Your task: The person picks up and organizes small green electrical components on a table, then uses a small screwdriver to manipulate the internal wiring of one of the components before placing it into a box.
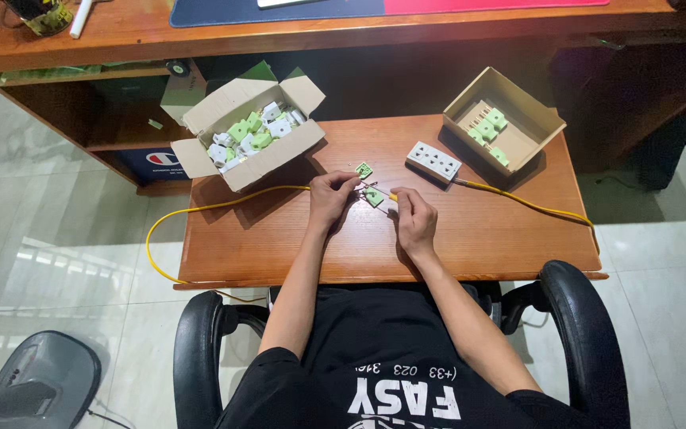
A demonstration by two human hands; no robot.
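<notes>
My left hand pinches the bare end of a yellow cable over the small wooden table. My right hand grips a small green and white socket piece right beside it, with the two hands nearly touching. Another small green piece lies on the table just beyond my left hand. A white multi-hole socket strip rests further right, with a second yellow cable running from it to the table's right edge.
An open cardboard box of several green and white socket pieces sits at the back left. A smaller box with a few green pieces stands at the back right. A larger desk lies beyond. I sit in a black chair.
</notes>
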